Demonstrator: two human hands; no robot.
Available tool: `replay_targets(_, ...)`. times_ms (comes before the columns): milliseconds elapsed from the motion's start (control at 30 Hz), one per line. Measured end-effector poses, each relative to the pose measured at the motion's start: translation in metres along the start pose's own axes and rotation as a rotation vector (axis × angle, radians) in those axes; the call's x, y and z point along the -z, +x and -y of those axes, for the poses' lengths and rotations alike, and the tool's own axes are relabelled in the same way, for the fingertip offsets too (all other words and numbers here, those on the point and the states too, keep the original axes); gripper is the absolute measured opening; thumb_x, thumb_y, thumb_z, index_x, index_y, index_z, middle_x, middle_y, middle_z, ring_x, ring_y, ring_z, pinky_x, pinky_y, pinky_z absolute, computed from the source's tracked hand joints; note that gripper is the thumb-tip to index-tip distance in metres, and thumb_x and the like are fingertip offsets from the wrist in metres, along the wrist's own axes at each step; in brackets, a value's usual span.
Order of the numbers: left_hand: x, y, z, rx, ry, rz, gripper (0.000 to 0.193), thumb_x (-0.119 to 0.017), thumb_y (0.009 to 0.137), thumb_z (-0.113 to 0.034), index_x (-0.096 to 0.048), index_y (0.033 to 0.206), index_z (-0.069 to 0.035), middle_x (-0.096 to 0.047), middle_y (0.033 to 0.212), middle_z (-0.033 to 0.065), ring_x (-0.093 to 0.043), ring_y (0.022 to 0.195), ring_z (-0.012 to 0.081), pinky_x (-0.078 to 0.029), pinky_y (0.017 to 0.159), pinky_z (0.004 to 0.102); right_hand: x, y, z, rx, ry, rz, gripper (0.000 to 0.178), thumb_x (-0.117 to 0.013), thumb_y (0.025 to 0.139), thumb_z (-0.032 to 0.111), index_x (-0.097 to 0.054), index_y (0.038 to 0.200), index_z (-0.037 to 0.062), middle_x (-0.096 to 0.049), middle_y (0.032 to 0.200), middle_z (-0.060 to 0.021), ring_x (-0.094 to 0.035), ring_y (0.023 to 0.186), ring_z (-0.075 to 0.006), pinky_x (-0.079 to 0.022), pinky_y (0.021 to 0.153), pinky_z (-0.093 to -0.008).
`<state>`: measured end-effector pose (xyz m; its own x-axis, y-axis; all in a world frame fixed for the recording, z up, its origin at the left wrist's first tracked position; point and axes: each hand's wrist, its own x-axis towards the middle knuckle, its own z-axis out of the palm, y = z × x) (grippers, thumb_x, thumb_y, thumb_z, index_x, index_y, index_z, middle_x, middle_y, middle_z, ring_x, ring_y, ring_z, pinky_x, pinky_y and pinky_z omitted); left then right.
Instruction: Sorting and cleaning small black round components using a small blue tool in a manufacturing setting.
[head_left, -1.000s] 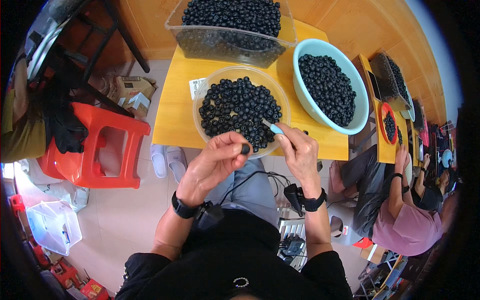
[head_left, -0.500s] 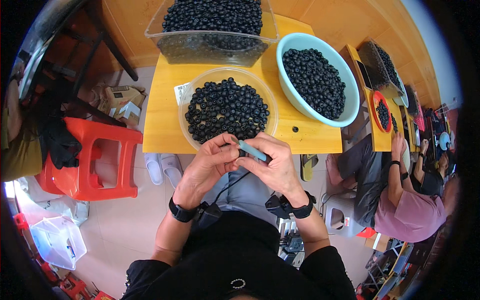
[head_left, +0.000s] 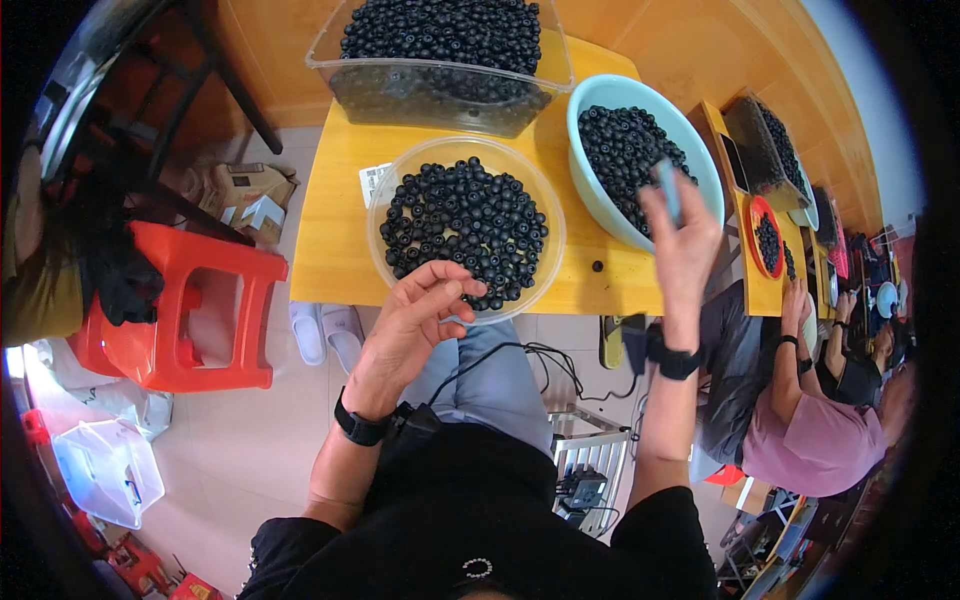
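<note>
My left hand [head_left: 422, 308] is at the near rim of a clear round tub [head_left: 556, 262] of black beads [head_left: 462, 215]. Its fingers are loosely curled and apart, the fingertips close to the nearest beads; I see nothing held in them. Over the near edge of a pale blue basin [head_left: 592, 205], my right hand [head_left: 688, 245] is raised and blurred. It grips a light blue stick-like tool [head_left: 668, 190], whose tip is too smeared to make out. Heaped black beads [head_left: 625, 150] fill the basin.
Behind the tub stands a clear rectangular bin [head_left: 440, 95] of black beads. One loose bead [head_left: 597, 266] lies on the yellow table [head_left: 335, 240]. A red stool [head_left: 200, 300] is at left. At right, a person in pink [head_left: 815, 430] sits by another table with a red plate [head_left: 766, 237].
My hands have parted. The right one has swung right and away to the basin with the blue tool; the left stays by the tub, its fingers loosened.
</note>
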<state>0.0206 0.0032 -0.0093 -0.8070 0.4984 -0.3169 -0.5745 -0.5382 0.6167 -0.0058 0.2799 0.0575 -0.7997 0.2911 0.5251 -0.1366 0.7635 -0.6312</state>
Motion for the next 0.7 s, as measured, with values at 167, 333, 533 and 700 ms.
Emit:
replay_targets(167,0.004,0.001,0.0,0.008,-0.004,0.012,0.015,-0.06,0.087,-0.018,-0.057,0.099,-0.01,-0.064,0.098,0.0068,-0.059,0.073,0.008,-0.048,0.061,0.0215,-0.034,-0.056,0.013,0.026,-0.09,0.439,0.009,-0.065,0.071,0.007,-0.065,0.08,0.0042,-0.059,0.073,-0.0132,-0.059,0.066,-0.0317,-0.045,0.059,-0.0392)
replay_targets(333,0.004,0.003,0.002,0.016,-0.024,0.028,0.013,-0.06,0.088,-0.018,-0.058,0.098,-0.01,-0.064,0.096,0.0074,-0.06,0.072,0.0084,-0.049,0.058,0.0214,-0.046,-0.059,0.027,0.06,-0.237,0.69,0.01,-0.066,0.069,0.01,-0.061,0.074,0.0034,-0.058,0.079,-0.012,-0.06,0.074,-0.0329,-0.045,0.062,-0.0434)
replay_targets(533,0.006,0.002,0.001,0.008,-0.015,0.031,0.013,-0.059,0.087,-0.017,-0.058,0.098,-0.01,-0.064,0.095,0.0076,-0.06,0.072,0.0085,-0.05,0.058,0.0216,-0.064,-0.054,0.032,0.17,-0.415,0.798,0.008,-0.062,0.067,0.006,-0.062,0.075,0.003,-0.062,0.078,-0.0134,-0.061,0.077,-0.0331,-0.048,0.065,-0.0427)
replay_targets(700,0.008,0.003,0.002,0.007,0.006,0.041,0.012,-0.058,0.088,-0.016,-0.058,0.098,-0.009,-0.064,0.094,0.0075,-0.061,0.071,0.0084,-0.051,0.059,0.0218,-0.068,-0.054,0.029,0.185,-0.447,0.842,0.012,-0.062,0.066,0.006,-0.063,0.077,0.0032,-0.063,0.076,-0.017,-0.062,0.076,-0.0339,-0.049,0.066,-0.0431)
